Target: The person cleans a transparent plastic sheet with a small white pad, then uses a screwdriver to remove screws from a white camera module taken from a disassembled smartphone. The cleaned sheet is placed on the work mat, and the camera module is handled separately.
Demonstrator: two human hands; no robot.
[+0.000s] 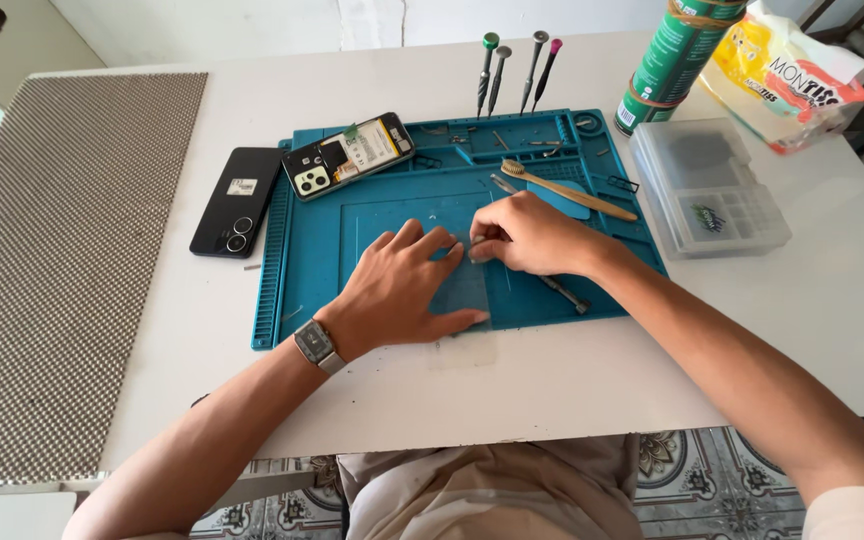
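Note:
My left hand, with a grey wristwatch on the wrist, lies flat with fingers spread on a thin clear sheet on the blue work mat. My right hand is closed, pinching a small metal tool at the sheet's top edge, just by my left fingertips. An opened phone with its insides showing lies at the mat's top left. A black phone back cover rests on the white table beside the mat.
Several screwdrivers stand upright at the mat's far edge. A wooden brush and a blue pick lie on the mat. A clear plastic box, a green can and a tissue pack sit right. A grey textured mat covers the left.

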